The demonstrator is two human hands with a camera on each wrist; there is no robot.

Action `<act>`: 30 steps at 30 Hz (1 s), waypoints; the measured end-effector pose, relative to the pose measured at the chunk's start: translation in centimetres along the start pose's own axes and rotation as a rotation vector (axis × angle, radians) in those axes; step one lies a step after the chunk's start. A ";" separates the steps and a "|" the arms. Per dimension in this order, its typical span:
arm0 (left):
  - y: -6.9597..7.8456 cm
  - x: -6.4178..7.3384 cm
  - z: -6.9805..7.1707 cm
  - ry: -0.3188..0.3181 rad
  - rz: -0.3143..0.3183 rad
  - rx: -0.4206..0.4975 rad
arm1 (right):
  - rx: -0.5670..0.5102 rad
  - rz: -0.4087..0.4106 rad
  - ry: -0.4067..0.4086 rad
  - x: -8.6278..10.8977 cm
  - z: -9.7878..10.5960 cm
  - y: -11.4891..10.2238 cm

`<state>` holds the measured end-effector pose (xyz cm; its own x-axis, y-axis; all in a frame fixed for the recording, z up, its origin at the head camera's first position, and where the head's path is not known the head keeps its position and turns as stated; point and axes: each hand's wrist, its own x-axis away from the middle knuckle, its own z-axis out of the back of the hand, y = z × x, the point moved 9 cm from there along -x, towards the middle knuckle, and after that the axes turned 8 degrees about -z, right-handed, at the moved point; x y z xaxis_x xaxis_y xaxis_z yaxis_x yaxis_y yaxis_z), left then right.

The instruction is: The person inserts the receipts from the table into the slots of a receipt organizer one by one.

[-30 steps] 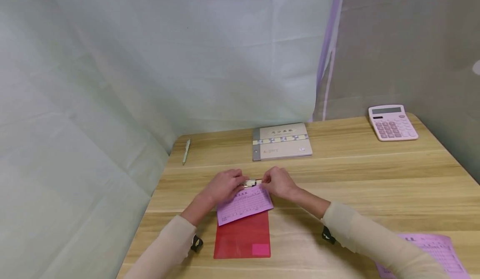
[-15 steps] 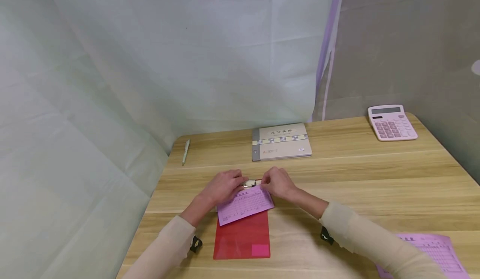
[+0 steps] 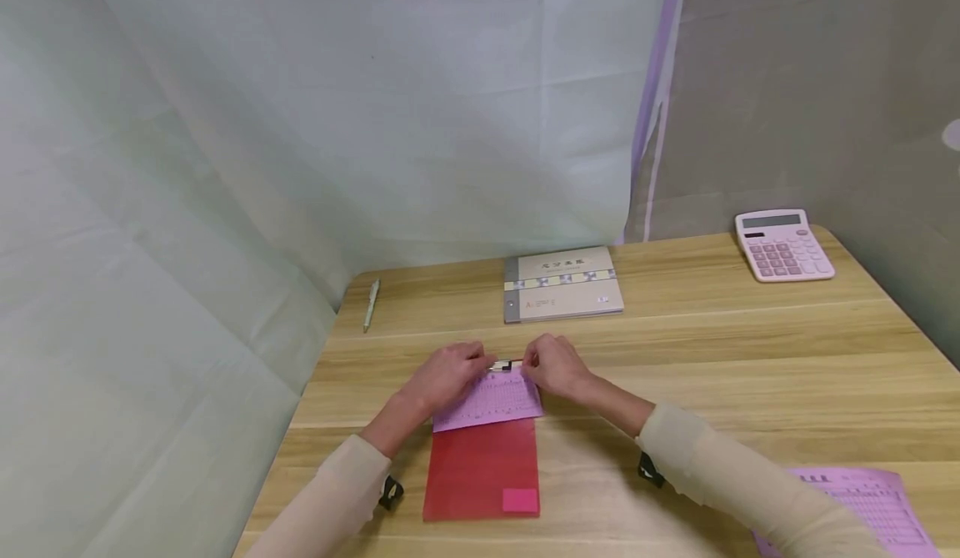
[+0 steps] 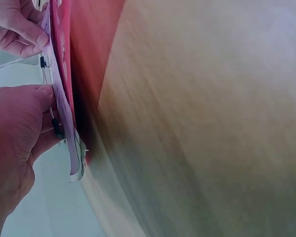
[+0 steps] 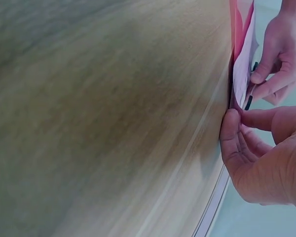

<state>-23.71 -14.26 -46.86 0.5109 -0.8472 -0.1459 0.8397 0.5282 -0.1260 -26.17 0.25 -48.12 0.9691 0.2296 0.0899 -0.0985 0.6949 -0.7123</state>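
A red folder (image 3: 480, 470) with a bright pink label at its lower right lies on the wooden table. Over its upper half is a pink printed form (image 3: 491, 399), its lower edge slightly slanted. A metal clip (image 3: 501, 366) with black ends shows at the folder's top, between the hands. My left hand (image 3: 448, 374) covers the form's upper left; in the left wrist view its thumb and fingers (image 4: 44, 96) hold the clip's wire part. My right hand (image 3: 558, 366) pinches the form's upper right corner, thumb (image 5: 230, 123) against index finger in the right wrist view.
Behind the hands lies a beige account book (image 3: 566, 284). A pen (image 3: 372, 305) is at the back left and a pink calculator (image 3: 784, 246) at the back right. Another pink form (image 3: 862, 504) lies at the front right, partly under the right sleeve.
The form has moved up toward the clip and turned straighter, so its lower edge sits higher on the folder. My left hand has shifted slightly; my right hand has stayed at the corner.
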 end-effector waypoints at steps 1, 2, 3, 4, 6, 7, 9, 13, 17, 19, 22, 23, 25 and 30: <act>0.0 0.0 0.0 -0.001 0.003 0.000 | -0.001 -0.004 0.001 -0.1 0.0 0.0; 0.0 0.0 -0.1 -0.006 0.007 -0.003 | 0.005 -0.001 0.006 -0.1 0.0 0.0; -0.1 0.0 -0.1 -0.010 0.011 -0.003 | 0.009 -0.001 0.010 -0.1 0.0 -0.1; -0.1 -0.1 -0.2 -0.016 0.017 -0.005 | 0.012 -0.004 0.012 -0.1 0.0 -0.1; -0.1 -0.1 -0.3 -0.028 0.025 -0.006 | 0.016 -0.011 0.017 -0.1 0.1 -0.1; -0.2 -0.1 -0.4 -0.034 0.030 -0.008 | 0.016 -0.017 0.019 -0.1 0.1 0.0; -0.2 -0.1 -0.6 -0.042 0.032 -0.018 | 0.018 -0.016 0.030 -0.1 0.1 0.0; -0.1 0.0 -0.7 -0.036 0.025 -0.034 | 0.034 0.008 0.066 -0.1 0.2 0.0; -0.1 0.1 -0.7 -0.036 0.029 -0.038 | 0.023 0.005 0.079 -0.1 0.1 0.1; -0.1 0.1 -0.7 -0.039 0.036 -0.036 | 0.012 -0.008 0.079 -0.1 0.1 0.1; -0.2 0.2 -0.8 -0.039 0.051 -0.023 | 0.007 -0.033 0.075 -0.1 0.0 0.2; -0.3 0.3 -0.9 -0.041 0.060 -0.019 | 0.006 -0.040 0.072 -0.1 0.0 0.3; -0.4 0.3 -0.9 -0.037 0.072 0.005 | 0.000 -0.052 0.063 -0.1 0.0 0.3; -0.5 0.2 -0.9 -0.033 0.089 0.049 | -0.026 -0.056 0.040 -0.2 0.3 0.3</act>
<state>-24.22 -14.68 -47.70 0.5892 -0.7988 -0.1220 0.7982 0.5988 -0.0656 -26.46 0.59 -48.18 0.9812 0.1631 0.1033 -0.0380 0.6876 -0.7251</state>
